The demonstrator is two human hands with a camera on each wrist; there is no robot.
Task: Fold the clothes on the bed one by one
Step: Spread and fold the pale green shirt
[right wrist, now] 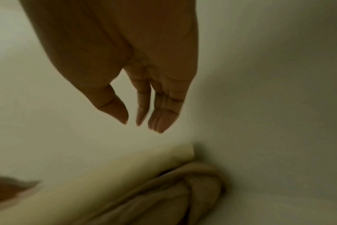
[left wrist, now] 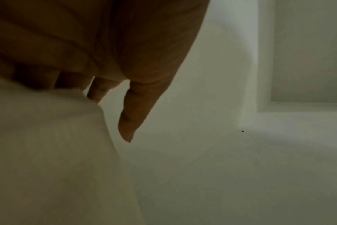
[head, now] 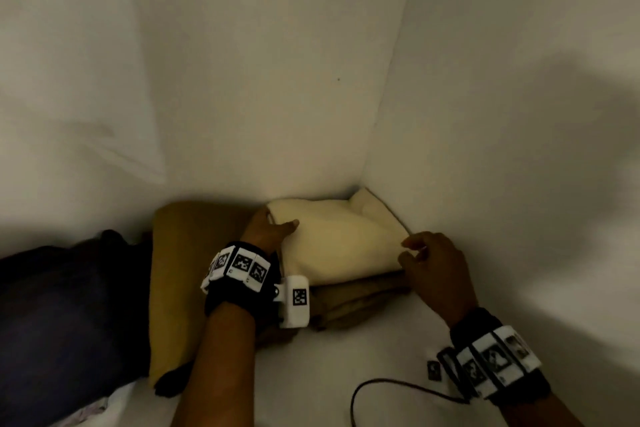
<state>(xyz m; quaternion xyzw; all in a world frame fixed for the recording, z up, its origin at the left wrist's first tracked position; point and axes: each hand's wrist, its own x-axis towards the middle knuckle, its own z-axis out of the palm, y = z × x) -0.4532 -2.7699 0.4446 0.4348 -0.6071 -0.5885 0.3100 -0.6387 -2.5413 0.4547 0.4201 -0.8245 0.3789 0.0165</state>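
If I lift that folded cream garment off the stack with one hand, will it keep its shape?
Probably not. The cream garment looks soft and puffy, so it would likely sag and unfold. It seems light. Resting on the tan folded garment, it may drag that layer along.

- We saw a cream garment (head: 341, 239) lying folded in the corner where two pale walls (head: 242, 80) met, on top of a tan garment (head: 356, 298).
- Our left hand (head: 270, 229) rested on the cream garment's left edge, thumb laid across the top; the fingers were hidden behind the cloth.
- Our right hand (head: 433, 270) hovered at its right edge, fingers loosely bent and holding nothing.
- A mustard cloth (head: 176, 288) lay to the left, and a dark garment (head: 65, 315) lay farther left.
- Both wrists wore black bands with square markers.
- A black cable (head: 374, 388) curved over the white bed sheet (head: 346, 357).
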